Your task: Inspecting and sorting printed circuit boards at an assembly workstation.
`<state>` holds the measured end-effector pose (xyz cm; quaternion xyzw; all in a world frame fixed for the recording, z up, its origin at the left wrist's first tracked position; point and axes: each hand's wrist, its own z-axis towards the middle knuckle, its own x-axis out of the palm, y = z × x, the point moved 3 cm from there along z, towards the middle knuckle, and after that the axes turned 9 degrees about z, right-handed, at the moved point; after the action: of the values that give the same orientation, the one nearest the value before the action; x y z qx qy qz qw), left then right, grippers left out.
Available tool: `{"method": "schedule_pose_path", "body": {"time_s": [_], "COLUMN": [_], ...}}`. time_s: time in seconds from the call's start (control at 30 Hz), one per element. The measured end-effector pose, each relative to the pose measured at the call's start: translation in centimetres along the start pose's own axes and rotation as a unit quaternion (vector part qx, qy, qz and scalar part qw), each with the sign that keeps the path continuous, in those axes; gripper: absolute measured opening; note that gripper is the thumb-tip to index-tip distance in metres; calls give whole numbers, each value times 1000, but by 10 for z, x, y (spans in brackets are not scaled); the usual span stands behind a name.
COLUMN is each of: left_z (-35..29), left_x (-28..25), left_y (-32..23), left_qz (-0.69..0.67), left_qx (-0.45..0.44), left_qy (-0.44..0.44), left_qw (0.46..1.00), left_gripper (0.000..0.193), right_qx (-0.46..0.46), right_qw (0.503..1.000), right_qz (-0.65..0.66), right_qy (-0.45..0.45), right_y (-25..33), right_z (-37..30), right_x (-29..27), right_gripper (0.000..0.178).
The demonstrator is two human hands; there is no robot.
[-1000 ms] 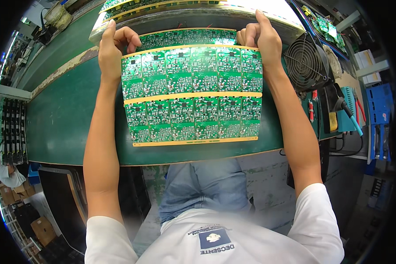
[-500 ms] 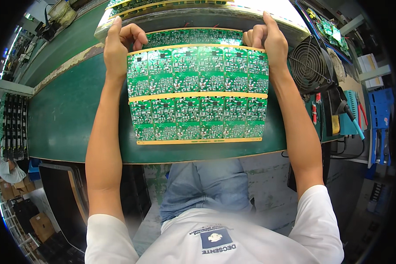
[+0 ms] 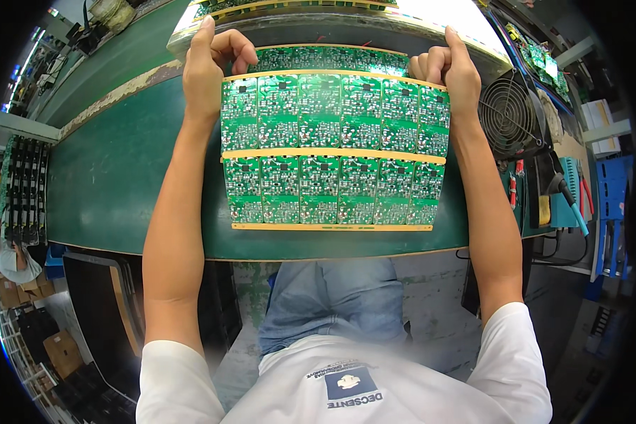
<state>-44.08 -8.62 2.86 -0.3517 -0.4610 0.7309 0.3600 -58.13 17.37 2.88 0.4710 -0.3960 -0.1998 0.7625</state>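
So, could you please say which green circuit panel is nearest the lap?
The large front panel between the left hand and right hand; the upper panels lie farther off.

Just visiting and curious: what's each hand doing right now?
Left hand: closed, holding the green circuit panel by its left edge.
Right hand: closed, holding the panel's right edge.

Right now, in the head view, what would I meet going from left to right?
Large brown carton, left hand, front green circuit-board panel, right hand, round black fan, blue plastic holder.
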Motion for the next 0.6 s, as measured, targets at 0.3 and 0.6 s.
{"method": "schedule_pose_path", "body": {"time_s": [0.3, 0.6], "left_z": [1, 2], "left_x": [0, 2], "left_y": [-3, -5], "left_qz": [-20, -72], "left_qx": [-3, -7], "left_qy": [2, 17], "left_qw": [1000, 997], "left_gripper": [70, 69], "right_qx": [-4, -3], "right_qw": [1000, 1000], "right_qz": [13, 29], "right_qy": [11, 0], "right_y": [2, 5], "right_z": [2, 0], "right_x": [0, 2], "right_gripper": [67, 68]}}
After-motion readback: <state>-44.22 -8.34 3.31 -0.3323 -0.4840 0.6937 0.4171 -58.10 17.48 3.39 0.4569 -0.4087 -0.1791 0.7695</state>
